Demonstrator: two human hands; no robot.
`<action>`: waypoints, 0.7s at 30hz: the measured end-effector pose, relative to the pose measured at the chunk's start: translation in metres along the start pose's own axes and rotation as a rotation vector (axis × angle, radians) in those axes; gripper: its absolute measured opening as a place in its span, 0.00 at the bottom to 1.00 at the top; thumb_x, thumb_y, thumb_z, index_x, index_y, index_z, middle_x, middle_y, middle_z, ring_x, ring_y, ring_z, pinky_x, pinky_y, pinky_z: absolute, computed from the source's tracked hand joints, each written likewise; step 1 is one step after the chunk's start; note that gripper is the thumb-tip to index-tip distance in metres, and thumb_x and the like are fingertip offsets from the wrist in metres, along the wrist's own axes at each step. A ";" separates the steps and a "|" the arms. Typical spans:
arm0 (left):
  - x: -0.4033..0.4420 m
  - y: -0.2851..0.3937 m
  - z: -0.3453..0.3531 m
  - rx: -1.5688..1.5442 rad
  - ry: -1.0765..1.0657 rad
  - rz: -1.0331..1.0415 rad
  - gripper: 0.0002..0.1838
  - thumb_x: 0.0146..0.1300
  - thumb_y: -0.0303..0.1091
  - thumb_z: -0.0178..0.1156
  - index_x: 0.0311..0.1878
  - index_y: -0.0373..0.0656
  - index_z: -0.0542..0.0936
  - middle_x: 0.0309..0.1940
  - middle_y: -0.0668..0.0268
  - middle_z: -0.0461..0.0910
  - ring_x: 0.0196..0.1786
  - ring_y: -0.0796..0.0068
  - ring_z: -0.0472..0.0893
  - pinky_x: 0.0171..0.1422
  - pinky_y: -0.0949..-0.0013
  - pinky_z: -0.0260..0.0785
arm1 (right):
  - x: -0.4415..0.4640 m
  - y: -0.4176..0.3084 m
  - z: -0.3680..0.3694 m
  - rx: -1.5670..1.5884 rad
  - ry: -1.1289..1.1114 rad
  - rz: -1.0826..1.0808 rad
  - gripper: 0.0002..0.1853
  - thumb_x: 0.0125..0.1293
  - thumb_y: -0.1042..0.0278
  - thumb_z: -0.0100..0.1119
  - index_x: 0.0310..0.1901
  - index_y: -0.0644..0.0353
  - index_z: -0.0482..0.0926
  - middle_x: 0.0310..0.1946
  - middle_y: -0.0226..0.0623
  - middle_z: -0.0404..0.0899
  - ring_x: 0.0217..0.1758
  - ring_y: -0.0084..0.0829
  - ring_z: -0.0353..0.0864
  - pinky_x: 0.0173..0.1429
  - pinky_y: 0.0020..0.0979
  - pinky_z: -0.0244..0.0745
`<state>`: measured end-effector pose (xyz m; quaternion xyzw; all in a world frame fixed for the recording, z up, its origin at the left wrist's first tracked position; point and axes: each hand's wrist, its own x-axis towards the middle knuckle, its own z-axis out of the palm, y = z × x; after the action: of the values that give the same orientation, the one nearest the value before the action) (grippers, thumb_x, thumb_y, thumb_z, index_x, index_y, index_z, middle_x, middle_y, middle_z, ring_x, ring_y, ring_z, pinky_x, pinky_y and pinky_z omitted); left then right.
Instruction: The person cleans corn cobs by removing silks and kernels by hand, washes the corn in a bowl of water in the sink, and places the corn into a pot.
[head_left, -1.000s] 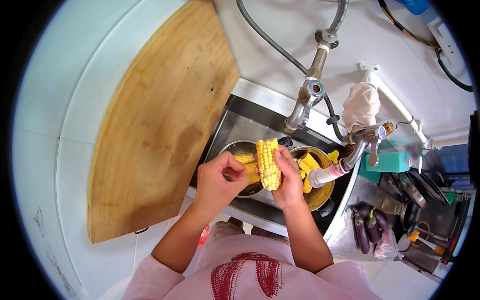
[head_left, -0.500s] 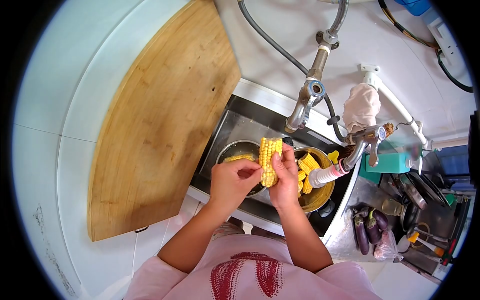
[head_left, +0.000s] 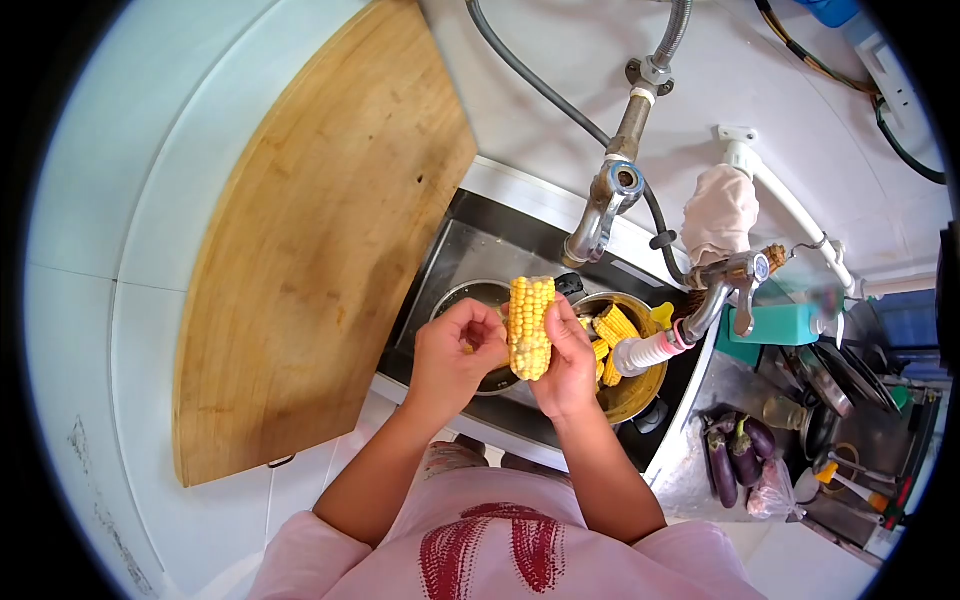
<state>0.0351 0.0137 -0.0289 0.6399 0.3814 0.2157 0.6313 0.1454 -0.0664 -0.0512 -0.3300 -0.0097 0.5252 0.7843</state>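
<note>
My right hand (head_left: 568,372) is wrapped around a piece of yellow corn on the cob (head_left: 530,328), held upright above the sink. Just left of the cob, my left hand (head_left: 452,352) has its thumb and fingers pinched together. Whatever lies in that pinch, if anything, is too small to make out. Below my left hand, a round metal bowl (head_left: 470,292) stands in the sink, mostly hidden. To the right, a pot (head_left: 648,392) contains several corn pieces (head_left: 615,325).
A large wooden board (head_left: 320,240) leans at the left. Two taps (head_left: 603,205) reach over the sink (head_left: 470,243), one with a white ribbed hose end (head_left: 645,352). At the right are several eggplants (head_left: 742,458), a teal bottle (head_left: 780,325) and pan lids.
My left hand has drawn away from the cob toward the left, leaving a small gap. My right hand and the cob have shifted slightly left.
</note>
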 end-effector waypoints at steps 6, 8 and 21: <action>0.000 0.015 -0.010 -0.303 0.105 0.092 0.03 0.60 0.22 0.61 0.37 0.36 0.77 0.30 0.73 0.76 0.32 0.87 0.73 0.39 0.81 0.66 | 0.003 -0.002 -0.014 0.117 -0.130 0.127 0.21 0.70 0.56 0.50 0.56 0.63 0.67 0.49 0.48 0.76 0.48 0.36 0.78 0.54 0.36 0.74; -0.001 0.011 -0.013 -0.195 0.105 0.139 0.03 0.59 0.22 0.62 0.37 0.36 0.78 0.31 0.72 0.77 0.33 0.86 0.74 0.40 0.80 0.67 | 0.002 -0.003 -0.013 0.094 -0.133 0.114 0.21 0.70 0.55 0.50 0.57 0.63 0.66 0.49 0.48 0.76 0.48 0.36 0.78 0.54 0.35 0.74; -0.007 0.009 0.001 0.386 0.097 0.351 0.08 0.53 0.24 0.68 0.36 0.37 0.80 0.29 0.62 0.82 0.29 0.75 0.82 0.36 0.75 0.74 | 0.000 0.008 -0.011 -0.132 0.003 -0.042 0.16 0.69 0.62 0.53 0.54 0.60 0.67 0.49 0.41 0.75 0.52 0.32 0.76 0.58 0.32 0.70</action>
<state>0.0338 0.0080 -0.0184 0.7939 0.3283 0.2755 0.4313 0.1424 -0.0702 -0.0638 -0.3814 -0.0500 0.5065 0.7717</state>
